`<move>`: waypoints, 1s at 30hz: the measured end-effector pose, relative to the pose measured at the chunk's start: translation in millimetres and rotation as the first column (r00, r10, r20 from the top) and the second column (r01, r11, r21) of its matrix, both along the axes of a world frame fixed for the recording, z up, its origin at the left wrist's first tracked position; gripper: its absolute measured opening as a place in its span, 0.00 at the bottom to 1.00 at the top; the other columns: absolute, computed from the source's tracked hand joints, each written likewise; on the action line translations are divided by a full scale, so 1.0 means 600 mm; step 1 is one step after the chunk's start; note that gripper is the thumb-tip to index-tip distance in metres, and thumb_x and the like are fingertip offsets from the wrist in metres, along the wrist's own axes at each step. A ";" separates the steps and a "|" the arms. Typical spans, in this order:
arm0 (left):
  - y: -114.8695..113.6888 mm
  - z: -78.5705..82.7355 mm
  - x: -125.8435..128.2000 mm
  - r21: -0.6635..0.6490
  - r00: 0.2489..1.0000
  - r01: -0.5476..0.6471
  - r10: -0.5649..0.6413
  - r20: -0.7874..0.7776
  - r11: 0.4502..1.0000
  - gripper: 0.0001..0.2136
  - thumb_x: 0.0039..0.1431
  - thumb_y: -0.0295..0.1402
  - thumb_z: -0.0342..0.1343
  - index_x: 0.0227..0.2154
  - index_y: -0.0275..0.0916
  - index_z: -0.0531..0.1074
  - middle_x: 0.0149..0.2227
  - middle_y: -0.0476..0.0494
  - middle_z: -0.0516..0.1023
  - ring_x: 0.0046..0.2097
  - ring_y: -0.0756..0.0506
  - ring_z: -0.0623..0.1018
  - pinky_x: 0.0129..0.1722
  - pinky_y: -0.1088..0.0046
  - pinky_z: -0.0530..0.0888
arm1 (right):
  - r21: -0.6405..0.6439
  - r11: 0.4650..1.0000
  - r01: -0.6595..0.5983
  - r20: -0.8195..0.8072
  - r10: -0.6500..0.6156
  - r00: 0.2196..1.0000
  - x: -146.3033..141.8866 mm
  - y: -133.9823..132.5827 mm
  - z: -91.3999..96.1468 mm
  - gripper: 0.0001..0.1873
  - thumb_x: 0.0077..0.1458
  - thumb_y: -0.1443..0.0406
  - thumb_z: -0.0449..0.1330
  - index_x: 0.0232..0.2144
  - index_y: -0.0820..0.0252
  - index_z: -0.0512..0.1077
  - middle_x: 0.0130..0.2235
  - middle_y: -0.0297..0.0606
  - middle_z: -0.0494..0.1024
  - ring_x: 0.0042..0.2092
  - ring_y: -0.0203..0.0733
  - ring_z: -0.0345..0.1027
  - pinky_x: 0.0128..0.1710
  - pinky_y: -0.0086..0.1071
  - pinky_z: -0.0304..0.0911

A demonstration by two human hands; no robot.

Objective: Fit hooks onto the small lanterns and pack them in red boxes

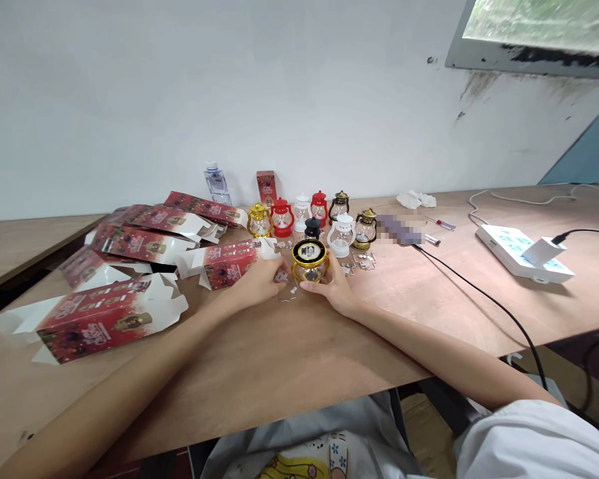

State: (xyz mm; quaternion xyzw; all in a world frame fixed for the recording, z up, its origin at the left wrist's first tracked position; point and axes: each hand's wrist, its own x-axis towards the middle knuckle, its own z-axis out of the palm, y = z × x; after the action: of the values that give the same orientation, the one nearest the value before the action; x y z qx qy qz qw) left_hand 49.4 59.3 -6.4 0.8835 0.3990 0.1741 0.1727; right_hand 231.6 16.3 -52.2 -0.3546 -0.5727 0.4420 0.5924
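Along a wooden counter (259, 372), a right hand (340, 291) holds a gold lantern (309, 271), apparently base up and unfinished; whether the left hand (259, 285), fingers curled beside it, grips anything is unclear. Behind, upright lanterns (342, 229) look whole; red cartons (132, 242) lie open-flapped.

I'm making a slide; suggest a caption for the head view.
Right hand holds a gold lantern, left hand beside it, other lanterns behind and red cartons to the left.

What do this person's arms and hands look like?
The left hand and right hand are bare, without gloves; no watch or bracelet shows. The left forearm and right forearm are uncovered. A white sleeve shows above the right one; no left sleeve is in view.
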 end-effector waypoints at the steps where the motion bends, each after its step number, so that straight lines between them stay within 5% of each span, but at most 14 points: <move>1: 0.001 0.004 -0.001 0.015 1.000 -0.013 0.013 0.001 1.000 0.13 0.47 0.28 0.51 0.37 0.36 0.72 0.35 0.44 0.78 0.33 0.46 0.74 0.33 0.72 0.68 | 0.005 1.000 0.013 0.010 -0.013 1.000 0.000 0.000 0.001 0.34 0.36 0.61 0.71 0.44 0.53 0.59 0.48 0.37 0.69 0.52 0.45 0.65 0.55 0.42 0.61; 15: -0.003 0.067 -0.013 0.040 0.874 -0.266 0.223 0.433 0.963 0.09 0.46 0.39 0.61 0.26 0.38 0.75 0.30 0.47 0.79 0.28 0.49 0.72 0.29 0.74 0.66 | 0.067 0.996 0.064 0.140 -0.073 0.987 0.002 -0.005 0.007 0.33 0.37 0.58 0.71 0.44 0.53 0.59 0.47 0.37 0.69 0.49 0.44 0.64 0.51 0.41 0.60; 23: -0.031 0.083 -0.003 0.063 0.798 -0.234 0.155 0.583 0.970 0.09 0.48 0.36 0.61 0.29 0.36 0.77 0.31 0.45 0.79 0.33 0.48 0.75 0.35 0.72 0.72 | 0.083 0.995 0.055 0.167 -0.069 0.984 -0.003 -0.009 0.012 0.31 0.38 0.60 0.70 0.43 0.53 0.60 0.44 0.35 0.72 0.46 0.42 0.67 0.48 0.39 0.63; 30: -0.055 0.075 0.012 0.176 0.766 -0.084 -0.050 0.641 0.981 0.08 0.53 0.37 0.60 0.28 0.36 0.75 0.35 0.44 0.80 0.38 0.47 0.78 0.41 0.70 0.75 | 0.091 0.995 0.037 0.204 -0.055 0.978 -0.002 -0.010 0.010 0.31 0.39 0.62 0.70 0.43 0.53 0.60 0.45 0.36 0.71 0.47 0.43 0.67 0.50 0.40 0.63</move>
State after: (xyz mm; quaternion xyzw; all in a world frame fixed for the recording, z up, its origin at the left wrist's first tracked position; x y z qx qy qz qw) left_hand 56.8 26.2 38.5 0.7794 0.3049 0.5054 0.2100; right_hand 230.1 10.3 -46.2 -0.3855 -0.6412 0.3640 0.5547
